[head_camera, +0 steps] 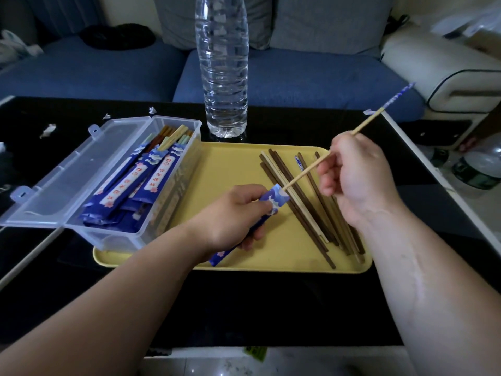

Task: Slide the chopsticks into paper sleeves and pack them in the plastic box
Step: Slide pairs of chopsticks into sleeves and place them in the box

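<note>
Right over the yellow tray [238, 166], in the middle of the frame, both bare forearms reach in from the bottom edge. The left hand [233, 213] lies knuckles-up, its fingers and thumb curled round a blue paper sleeve [275, 198]. The sleeve's open mouth points to the upper right and its tail pokes out beneath the palm. The right hand [352, 175] is held higher, at the centre right, with its wrist cocked. It pinches a pale chopstick [366, 123] partway along. The stick slants up toward the upper right, where its blue-patterned end hangs in the air. Its thin tip sits right at the sleeve's mouth, though whether it is inside I cannot tell.

Just under the right hand a loose pile of dark and light chopsticks [303, 213] lies fanned on the tray. At the centre left the clear plastic box [177, 120] rests partly on the tray's left end. Its lid [62, 180] is thrown open to the left. Sleeved chopsticks [135, 180] are stacked inside, their coloured ends showing.

A clear water bottle [222, 77] stands upright behind the tray on the black worktop [244, 302], and a blue sofa [95, 74] runs along the top.
</note>
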